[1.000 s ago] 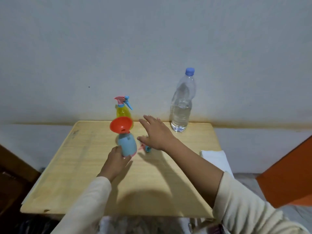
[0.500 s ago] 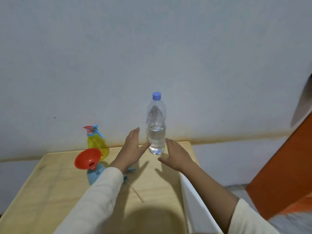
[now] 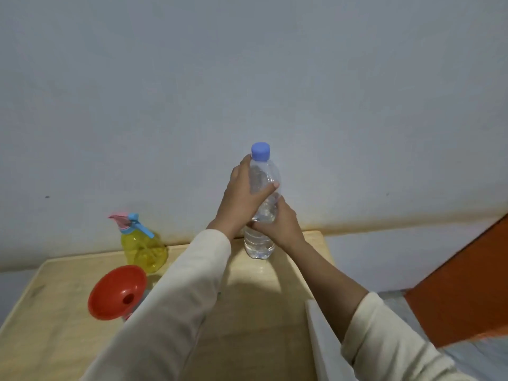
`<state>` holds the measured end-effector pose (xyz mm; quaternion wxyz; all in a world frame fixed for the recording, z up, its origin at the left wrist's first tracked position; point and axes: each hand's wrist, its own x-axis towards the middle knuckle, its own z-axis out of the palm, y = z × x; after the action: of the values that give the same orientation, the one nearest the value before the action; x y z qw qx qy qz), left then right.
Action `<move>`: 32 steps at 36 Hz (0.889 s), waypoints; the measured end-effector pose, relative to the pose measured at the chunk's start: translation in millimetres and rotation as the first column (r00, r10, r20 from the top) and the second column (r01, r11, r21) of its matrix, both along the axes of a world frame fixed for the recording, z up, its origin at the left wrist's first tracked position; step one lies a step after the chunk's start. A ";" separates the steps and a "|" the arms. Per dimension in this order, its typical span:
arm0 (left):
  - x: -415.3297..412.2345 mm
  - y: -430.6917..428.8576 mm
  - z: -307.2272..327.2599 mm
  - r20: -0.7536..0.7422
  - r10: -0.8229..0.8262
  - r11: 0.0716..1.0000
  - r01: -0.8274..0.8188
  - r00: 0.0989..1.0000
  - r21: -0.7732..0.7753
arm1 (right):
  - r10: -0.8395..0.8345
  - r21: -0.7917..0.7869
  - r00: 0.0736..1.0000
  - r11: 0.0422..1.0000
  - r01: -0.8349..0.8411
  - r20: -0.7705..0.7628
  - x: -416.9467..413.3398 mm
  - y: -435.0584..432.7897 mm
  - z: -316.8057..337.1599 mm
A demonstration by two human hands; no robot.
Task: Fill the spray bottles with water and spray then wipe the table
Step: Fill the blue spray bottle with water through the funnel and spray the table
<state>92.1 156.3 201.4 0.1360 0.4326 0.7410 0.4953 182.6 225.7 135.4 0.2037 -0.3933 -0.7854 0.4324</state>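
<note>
A clear water bottle point(image 3: 259, 244) with a blue cap point(image 3: 260, 151) stands at the table's far edge, partly full. My left hand point(image 3: 243, 196) wraps its upper body just below the cap. My right hand point(image 3: 279, 225) grips its middle from the right. A yellow spray bottle point(image 3: 144, 250) with a pink and blue trigger head stands at the back left. An orange funnel point(image 3: 118, 292) sits in front of it; my left sleeve hides the blue spray bottle beneath it.
The wooden table point(image 3: 55, 325) ends against a pale wall. A white cloth point(image 3: 327, 350) lies at the table's right edge under my right arm. An orange surface point(image 3: 461, 284) rises at the right.
Both hands reached from either side of the water bottle and closed on it. The view has moved closer and to the right.
</note>
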 end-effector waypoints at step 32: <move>168.6 -169.7 4.3 -0.042 0.031 0.999 -0.030 0.999 0.037 | -0.048 0.028 0.997 0.998 0.050 -0.054 176.2 -163.0 -5.6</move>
<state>260.6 -13.4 205.7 0.1044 0.4341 0.7411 0.5015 358.8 62.7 129.8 0.2409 -0.3977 -0.7760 0.4261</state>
